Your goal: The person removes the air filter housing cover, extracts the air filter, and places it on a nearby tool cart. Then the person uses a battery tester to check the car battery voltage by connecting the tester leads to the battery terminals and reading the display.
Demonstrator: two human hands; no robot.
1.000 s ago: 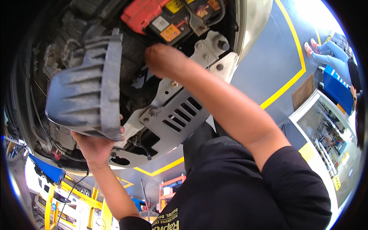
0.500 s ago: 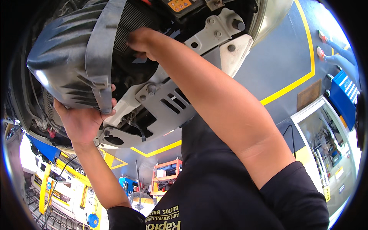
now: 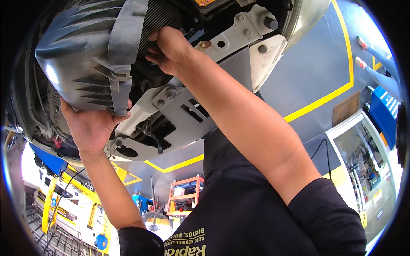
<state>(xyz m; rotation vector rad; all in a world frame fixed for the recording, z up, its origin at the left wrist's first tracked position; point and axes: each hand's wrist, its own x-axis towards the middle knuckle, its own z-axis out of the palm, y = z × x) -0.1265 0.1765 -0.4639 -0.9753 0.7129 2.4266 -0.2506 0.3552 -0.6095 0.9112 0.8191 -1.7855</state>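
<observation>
A big black ribbed plastic air filter housing cover hangs tilted at the upper left, in the open engine bay. Its lower edge rests in my left hand, the fingers wrapped round the rim near a clip. Beside the cover's open side shows a dark pleated air filter. My right hand reaches in to it with curled fingers, closed at the filter's lower edge. The fingertips are partly hidden in the shade there.
A grey metal front crossmember with bolts runs below the bay, and a battery sits at the top. To the right are a yellow floor line, a blue tool cabinet and a person's legs. An orange shelf stands lower down.
The housing cover has shifted slightly right and up, with my left hand still under it. My right hand has turned and drawn a little to the right, its fingers more visible.
</observation>
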